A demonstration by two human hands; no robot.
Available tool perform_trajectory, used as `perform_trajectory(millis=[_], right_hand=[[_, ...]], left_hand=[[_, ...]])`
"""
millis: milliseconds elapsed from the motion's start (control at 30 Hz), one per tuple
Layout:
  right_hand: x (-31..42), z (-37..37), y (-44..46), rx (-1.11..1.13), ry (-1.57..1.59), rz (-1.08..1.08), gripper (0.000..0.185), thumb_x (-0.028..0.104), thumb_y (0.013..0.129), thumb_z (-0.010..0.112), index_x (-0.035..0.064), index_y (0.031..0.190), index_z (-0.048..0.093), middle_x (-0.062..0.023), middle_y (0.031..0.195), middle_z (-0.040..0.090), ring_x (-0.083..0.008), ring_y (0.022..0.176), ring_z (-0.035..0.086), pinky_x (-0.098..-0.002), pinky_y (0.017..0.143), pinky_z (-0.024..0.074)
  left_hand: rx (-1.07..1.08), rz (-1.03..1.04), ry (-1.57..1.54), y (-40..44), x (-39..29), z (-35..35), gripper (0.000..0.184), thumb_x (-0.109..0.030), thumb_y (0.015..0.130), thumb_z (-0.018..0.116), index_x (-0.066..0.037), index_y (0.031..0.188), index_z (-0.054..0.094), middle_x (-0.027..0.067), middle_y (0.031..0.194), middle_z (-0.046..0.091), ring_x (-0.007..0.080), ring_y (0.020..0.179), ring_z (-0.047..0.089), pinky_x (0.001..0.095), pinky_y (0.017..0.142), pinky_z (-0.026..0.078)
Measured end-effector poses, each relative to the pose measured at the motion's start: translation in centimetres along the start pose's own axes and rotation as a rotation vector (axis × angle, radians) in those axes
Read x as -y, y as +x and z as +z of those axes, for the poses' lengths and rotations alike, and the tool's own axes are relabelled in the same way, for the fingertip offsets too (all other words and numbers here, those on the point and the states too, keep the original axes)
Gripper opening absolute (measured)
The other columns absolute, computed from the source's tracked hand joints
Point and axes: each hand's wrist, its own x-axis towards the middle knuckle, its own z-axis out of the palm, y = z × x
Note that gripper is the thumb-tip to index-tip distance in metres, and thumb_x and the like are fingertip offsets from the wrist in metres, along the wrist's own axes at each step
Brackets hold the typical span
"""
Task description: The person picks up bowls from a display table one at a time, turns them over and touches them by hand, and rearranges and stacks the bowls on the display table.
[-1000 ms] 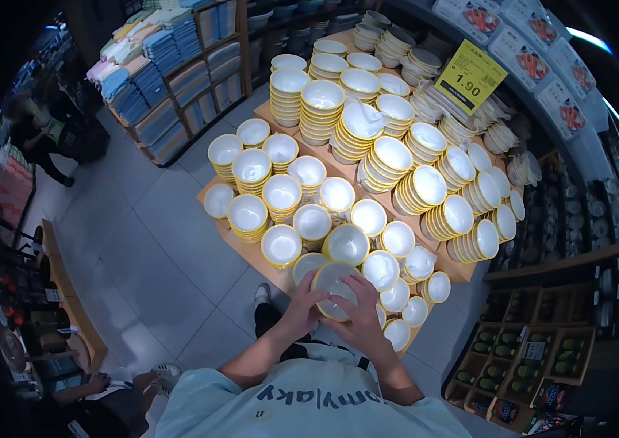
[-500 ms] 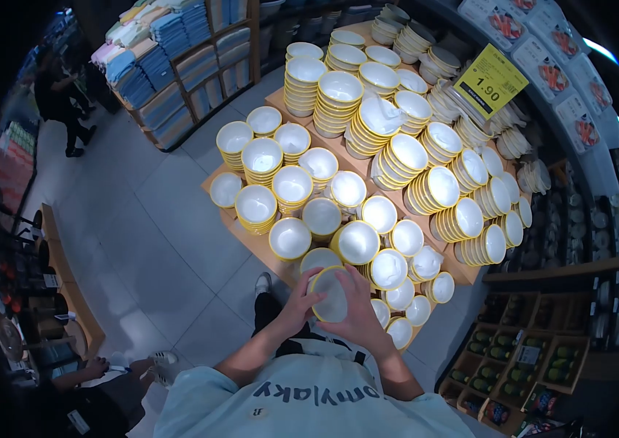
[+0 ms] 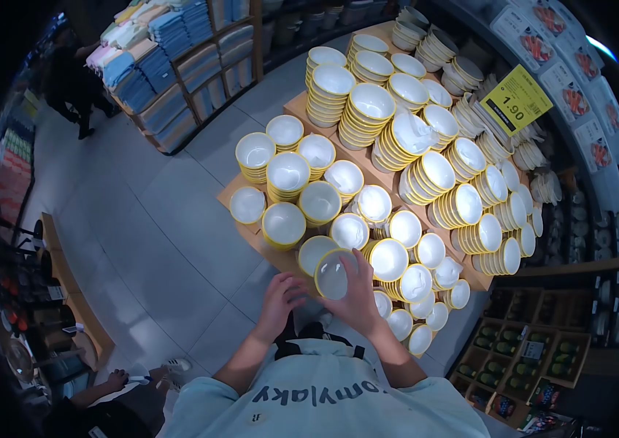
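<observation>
A white bowl with a yellow rim [image 3: 331, 277] is gripped at its right side by my right hand [image 3: 357, 303], the thumb reaching over the rim. Its pale inside faces up toward me, at the near edge of the display. To its left, my left hand [image 3: 280, 301] is apart from the bowl, its fingers loosely bent and holding nothing. Just beyond the held bowl sits another bowl of the same kind [image 3: 315, 253]. Stacks of matching bowls [image 3: 390, 259] stand close to my right hand.
A stepped wooden display [image 3: 273, 252] bears many bowl stacks, some leaning. A yellow price sign [image 3: 516, 101] rises at its back right. Folded towels [image 3: 178, 33] fill a shelf at far left. Crates of jars [image 3: 499, 358] stand at right. One person is at lower left, another at upper left.
My left hand has let go of the bowl and moved left, its fingers loosening. My right hand keeps the bowl. The view has shifted, so the display sits farther right.
</observation>
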Motion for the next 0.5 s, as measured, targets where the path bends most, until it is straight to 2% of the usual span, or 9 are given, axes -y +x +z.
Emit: perform_trajectory(millis=[167,300,500], right_hand=[[-0.9,4.7,3.4,-0.004,-0.068,0.035,0.101,0.027,0.061,0.093,0.0018,0.145,0.042,-0.0295,0.151,0.03,-0.0488,0.137,0.034,-0.0542,0.113,0.0338],[-2.0,7.1,4.5,-0.033,-0.157,0.039,0.102,0.027,0.059,0.094,0.0023,0.143,0.043,-0.0292,0.15,0.032,-0.0487,0.136,0.035,-0.0537,0.113,0.0337],[-2.7,8.4,4.8,-0.043,-0.192,0.076,0.101,0.026,0.058,0.095,0.0033,0.143,0.045,-0.0316,0.147,0.035,-0.0502,0.134,0.039,-0.0564,0.109,0.0358]], left_hand=[[-0.044,-0.018,-0.055,1.9,-2.7,-3.2,0.032,-0.026,0.1,0.057,-0.011,0.128,0.051,0.0085,0.115,0.064,0.0229,0.103,0.066,0.0375,0.085,0.053],[-0.013,-0.023,-0.047,4.1,-3.7,-5.9,0.031,-0.025,0.102,0.055,-0.011,0.129,0.049,0.0069,0.115,0.062,0.0203,0.103,0.065,0.036,0.086,0.051],[-0.033,-0.048,-0.022,5.7,-6.4,-5.5,0.025,-0.024,0.102,0.055,-0.011,0.123,0.054,0.0064,0.111,0.064,0.0189,0.1,0.065,0.0347,0.084,0.051]])
